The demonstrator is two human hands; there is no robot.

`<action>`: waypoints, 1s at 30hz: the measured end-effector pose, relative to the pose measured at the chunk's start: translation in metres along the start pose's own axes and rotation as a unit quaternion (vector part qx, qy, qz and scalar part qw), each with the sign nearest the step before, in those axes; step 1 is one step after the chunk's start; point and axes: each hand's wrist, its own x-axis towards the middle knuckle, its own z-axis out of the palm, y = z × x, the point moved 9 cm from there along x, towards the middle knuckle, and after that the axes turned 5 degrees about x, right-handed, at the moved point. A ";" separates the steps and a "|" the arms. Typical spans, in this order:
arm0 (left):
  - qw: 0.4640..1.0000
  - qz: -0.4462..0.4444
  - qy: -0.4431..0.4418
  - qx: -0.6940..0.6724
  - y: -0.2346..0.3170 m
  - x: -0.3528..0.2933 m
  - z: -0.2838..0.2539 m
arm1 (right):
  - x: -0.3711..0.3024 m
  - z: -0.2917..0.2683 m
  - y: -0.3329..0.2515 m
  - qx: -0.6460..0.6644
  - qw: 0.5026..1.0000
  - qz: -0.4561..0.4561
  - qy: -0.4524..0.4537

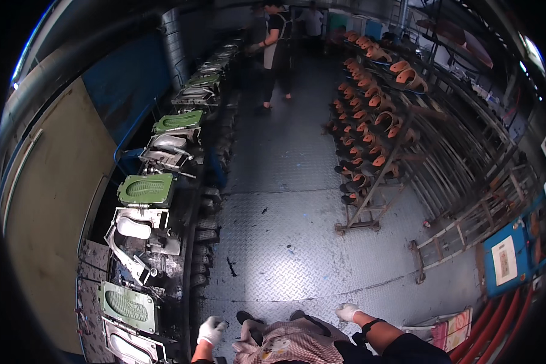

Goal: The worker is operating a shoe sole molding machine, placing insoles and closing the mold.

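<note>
My left hand, in a white glove, hangs low in front of me with its fingers loosely curled in, and nothing shows in it. It is nearest to the long bench of shoe moulds. My right hand, also gloved in white, is closed in a loose fist over the metal floor, with no object visible. On the bench to my left, an opened mould has a green plate with a sole-shaped hollow. Beside it lies a silvery metal mould half. Neither hand touches the moulds.
More green mould plates run away along the left. A wheeled rack carries several rows of brown and black shoe uppers on the right. A person in an apron stands far ahead. A blue box and red pipes are near right.
</note>
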 end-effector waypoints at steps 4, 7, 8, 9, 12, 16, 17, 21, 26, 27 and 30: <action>0.989 -0.005 -0.145 0.018 0.041 0.023 0.071 | 0.015 -0.023 0.059 0.034 0.995 -0.012 0.092; 0.981 -0.060 -0.178 0.038 0.011 0.017 0.076 | 0.011 -0.022 0.052 0.010 0.999 0.030 0.004; 0.981 -0.067 -0.168 0.068 -0.004 0.010 0.070 | 0.008 -0.023 0.048 -0.021 0.999 0.026 0.021; 0.981 -0.078 -0.151 0.094 -0.019 0.007 0.063 | -0.001 -0.025 0.032 -0.127 0.992 -0.010 0.001; 0.991 -0.068 -0.103 0.046 0.015 -0.007 0.025 | 0.031 -0.007 0.094 -0.041 0.999 0.024 -0.019; 0.994 -0.078 -0.062 -0.048 0.029 -0.013 0.009 | 0.045 0.022 0.036 -0.476 0.829 -0.291 -0.029; 0.988 -0.133 -0.069 -0.033 0.024 -0.016 0.012 | 0.045 0.021 0.016 -0.478 0.831 -0.282 -0.040; 0.995 0.067 -0.040 0.054 0.079 -0.005 0.025 | 0.073 -0.052 -0.024 -0.154 0.982 -0.106 -0.014; 0.990 -0.081 -0.096 -0.059 0.097 0.004 0.027 | 0.099 -0.106 -0.079 0.079 0.994 -0.068 0.025; 0.990 -0.083 -0.094 -0.064 0.098 0.009 0.024 | 0.105 -0.112 -0.088 0.087 0.993 -0.071 0.027; 0.988 -0.107 -0.071 -0.089 0.104 0.021 0.008 | 0.118 -0.120 -0.105 0.082 0.994 -0.072 0.027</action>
